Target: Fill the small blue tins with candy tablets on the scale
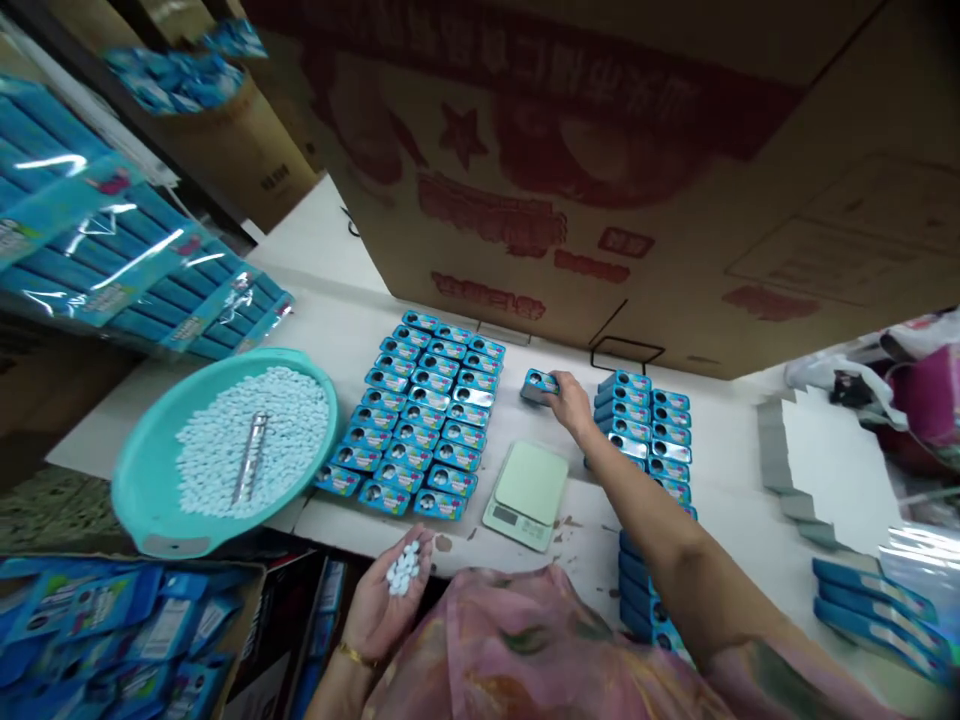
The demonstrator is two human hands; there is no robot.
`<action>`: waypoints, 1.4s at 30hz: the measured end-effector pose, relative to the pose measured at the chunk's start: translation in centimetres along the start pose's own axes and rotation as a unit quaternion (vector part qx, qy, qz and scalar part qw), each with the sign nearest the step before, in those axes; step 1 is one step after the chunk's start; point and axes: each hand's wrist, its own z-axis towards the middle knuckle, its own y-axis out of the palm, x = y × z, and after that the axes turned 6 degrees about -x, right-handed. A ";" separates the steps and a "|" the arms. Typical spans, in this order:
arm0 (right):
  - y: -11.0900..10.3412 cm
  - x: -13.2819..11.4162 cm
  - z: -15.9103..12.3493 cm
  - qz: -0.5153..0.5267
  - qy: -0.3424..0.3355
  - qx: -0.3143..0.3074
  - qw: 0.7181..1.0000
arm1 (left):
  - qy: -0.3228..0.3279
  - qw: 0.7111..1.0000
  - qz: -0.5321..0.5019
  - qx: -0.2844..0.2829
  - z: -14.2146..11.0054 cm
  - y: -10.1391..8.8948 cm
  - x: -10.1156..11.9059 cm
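My left hand [382, 606] is palm up and cupped, holding a small heap of pale blue tablets [403, 568]. It is just off the table's front edge. My right hand [571, 403] reaches across the table, its fingers around the end of a small blue box [538, 384]. Left of that box stand rows of similar blue boxes [415, 427] with round openings on top; tablets show in some front ones. A pale green scale [527, 492] lies between the rows and my right forearm. Stacked blue boxes [624, 408] stand right of my right hand, partly hidden by the forearm.
A turquoise basin [318, 391] at the left holds many tablets and a metal tube [249, 458]. A large cardboard carton [600, 215] walls off the back. Wrapped blue packs [112, 230] are at the far left; a carton of blue packets [142, 625] sits below.
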 end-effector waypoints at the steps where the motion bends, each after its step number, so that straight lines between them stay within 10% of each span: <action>1: 0.5 0.0 1.9 0.009 0.001 0.003 1.000 | 0.008 1.000 -0.005 0.010 0.0 0.0 -0.1; 7: 0.9 0.2 6.0 0.018 -0.040 0.001 0.999 | 0.003 0.999 0.004 0.039 0.0 0.4 -0.5; 14: -6.3 5.2 -9.3 -0.066 -0.046 0.023 0.996 | -0.035 0.998 0.054 0.022 0.0 0.0 -0.8; 21: -3.9 5.8 -15.7 -0.246 0.024 -0.031 0.969 | -0.071 0.992 0.099 -0.036 -0.5 1.6 -2.4; 27: -4.1 0.6 -16.3 -0.227 -0.083 0.026 0.970 | -0.074 0.989 0.112 -0.060 -1.1 0.6 -3.3; 42: 2.3 -13.3 -20.0 -0.080 -0.269 -0.190 0.941 | -0.088 0.982 0.131 -0.103 -0.7 0.0 -4.4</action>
